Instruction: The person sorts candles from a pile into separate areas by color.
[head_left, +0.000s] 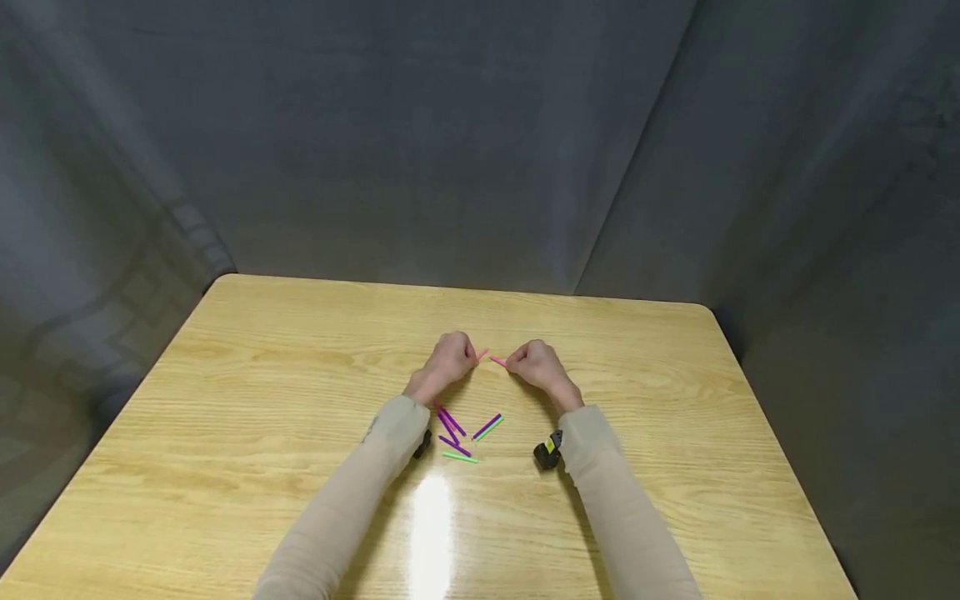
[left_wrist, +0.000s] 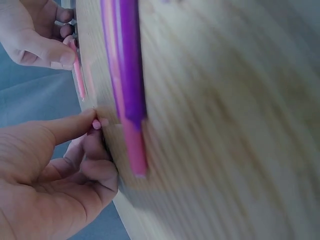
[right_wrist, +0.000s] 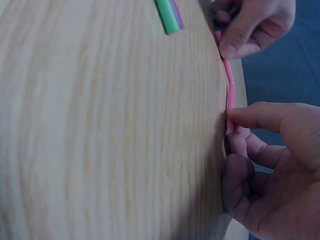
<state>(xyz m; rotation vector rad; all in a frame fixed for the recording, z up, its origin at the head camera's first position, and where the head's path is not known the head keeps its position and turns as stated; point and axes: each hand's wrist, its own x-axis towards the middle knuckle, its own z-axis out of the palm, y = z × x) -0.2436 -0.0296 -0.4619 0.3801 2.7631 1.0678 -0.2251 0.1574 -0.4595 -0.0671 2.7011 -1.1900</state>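
The left hand (head_left: 450, 358) pinches the left pink stick (head_left: 483, 354), whose long axis slants forward and rightward. Apart from it, the right hand (head_left: 537, 364) pinches the right pink stick (head_left: 498, 362), pointing left and slightly forward. The free tips sit near each other between the hands. Both sleeved forearms (head_left: 345, 500) angle inward over the worktop (head_left: 300, 375).

Pretty basic setup: pale wood-grain table (head_left: 262, 375) with rounded far corners, and dark grey curtains (head_left: 412, 150) past its far, left and right edges. Light's bouncing off the top too, leaving a white glare streak (head_left: 431, 533) toward the near edge.
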